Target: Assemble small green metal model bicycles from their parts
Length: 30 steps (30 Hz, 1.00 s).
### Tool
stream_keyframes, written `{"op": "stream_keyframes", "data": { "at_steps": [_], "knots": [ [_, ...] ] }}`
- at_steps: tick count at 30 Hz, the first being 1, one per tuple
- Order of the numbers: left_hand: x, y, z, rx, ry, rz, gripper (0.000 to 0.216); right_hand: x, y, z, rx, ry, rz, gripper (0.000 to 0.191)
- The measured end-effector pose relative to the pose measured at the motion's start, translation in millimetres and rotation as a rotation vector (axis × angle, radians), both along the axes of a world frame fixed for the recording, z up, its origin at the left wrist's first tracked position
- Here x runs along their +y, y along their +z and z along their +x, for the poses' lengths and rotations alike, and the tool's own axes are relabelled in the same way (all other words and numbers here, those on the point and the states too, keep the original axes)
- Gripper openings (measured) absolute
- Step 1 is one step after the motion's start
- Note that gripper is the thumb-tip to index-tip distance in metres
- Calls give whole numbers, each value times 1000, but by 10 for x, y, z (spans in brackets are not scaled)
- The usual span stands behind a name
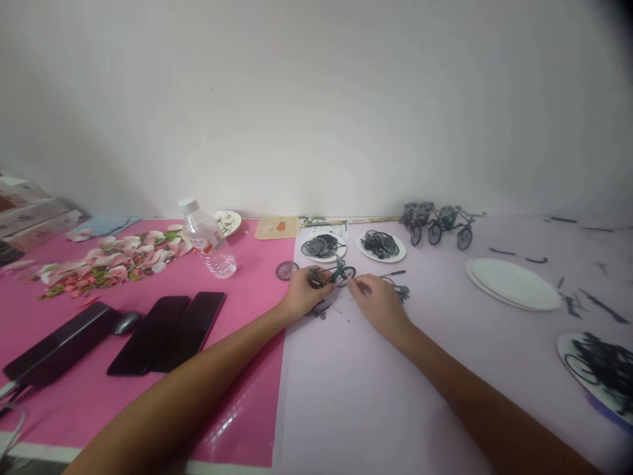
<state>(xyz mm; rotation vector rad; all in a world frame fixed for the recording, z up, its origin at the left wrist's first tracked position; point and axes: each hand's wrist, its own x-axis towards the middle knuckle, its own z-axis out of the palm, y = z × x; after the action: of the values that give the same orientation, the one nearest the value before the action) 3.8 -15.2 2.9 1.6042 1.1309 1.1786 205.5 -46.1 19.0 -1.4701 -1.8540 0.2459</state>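
My left hand (pixel 302 293) is closed round a small dark green model bicycle (pixel 337 273) and holds it just above the pale lilac table cover. Close to the model's front wheel, my right hand (pixel 376 300) has its fingers pinched together; what they hold is too small to make out. A loose wheel (pixel 287 270) lies to the left of the hands. Small dark parts (pixel 401 290) lie beside my right hand.
Two white plates of dark parts (pixel 324 246) (pixel 381 245) stand behind the hands. Finished model bicycles (pixel 438 224) stand at the back. Stacked white plates (pixel 514 284) lie right. A plastic bottle (pixel 208 239), pink petals (pixel 113 260) and dark phones (pixel 168 333) lie on the pink cover.
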Motion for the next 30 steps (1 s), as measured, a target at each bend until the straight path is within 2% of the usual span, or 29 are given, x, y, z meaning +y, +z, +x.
{"op": "stream_keyframes", "data": {
  "at_steps": [3, 5, 12, 14, 18, 20, 30],
  "knots": [
    [-9, 13, 6, 1, 3, -2, 27, 3, -5, -3, 40, -21, -16, 17],
    [-12, 16, 8, 5, 5, -2, 28, 5, -5, -3, 44, -18, -24, 14],
    [-2, 11, 5, 4, 11, -12, 28, -8, 32, -4, -16, 10, -23, 41],
    [-1, 8, 4, 1, 5, -7, 27, -12, 32, -6, -10, 5, -25, 41],
    [-5, 7, 4, -5, 7, -15, 27, -11, 11, -14, 49, -32, -54, 19],
    [-10, 11, 5, -1, 6, -9, 27, -9, 4, -15, 58, -42, -74, 16],
    [-44, 81, 7, 3, -14, -1, 22, -6, 25, -14, -1, 17, -24, 36]
  ]
}}
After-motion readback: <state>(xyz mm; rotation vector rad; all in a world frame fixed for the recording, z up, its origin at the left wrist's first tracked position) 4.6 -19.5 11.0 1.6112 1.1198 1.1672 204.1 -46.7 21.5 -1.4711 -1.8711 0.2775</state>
